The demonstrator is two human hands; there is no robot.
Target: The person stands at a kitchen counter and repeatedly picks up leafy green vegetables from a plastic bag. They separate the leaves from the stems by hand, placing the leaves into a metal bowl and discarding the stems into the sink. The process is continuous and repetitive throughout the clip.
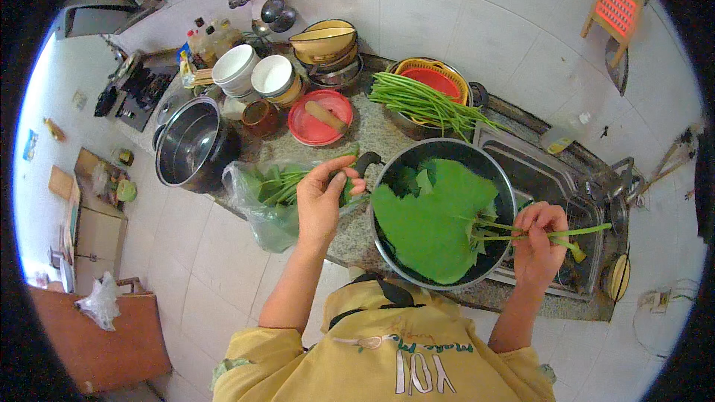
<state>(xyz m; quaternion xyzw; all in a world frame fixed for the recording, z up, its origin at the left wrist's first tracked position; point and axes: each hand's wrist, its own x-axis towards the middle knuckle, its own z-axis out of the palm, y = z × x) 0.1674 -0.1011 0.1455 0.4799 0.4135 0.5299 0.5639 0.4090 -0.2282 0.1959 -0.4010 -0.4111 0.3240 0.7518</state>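
Broad green leaves [432, 216] lie in a round dark pan [382, 253] in front of me, their long stems reaching right past its rim. My right hand [541, 242] is closed around those stems beside the pan, over the sink's near edge. Left of the pan, my left hand [324, 197] is raised near the pan's black handle [367, 162], its fingers loosely curled and apart with nothing visible in them. Below and behind that hand, a clear plastic bag [268, 227] holds more green stems and leaves.
A steel sink [536, 160] adjoins the pan at right. Long green stalks [428, 100] lie across a yellow basket [463, 78] behind. Also on the counter are a black pot [190, 145], stacked white bowls [234, 68] and a red lid [305, 125].
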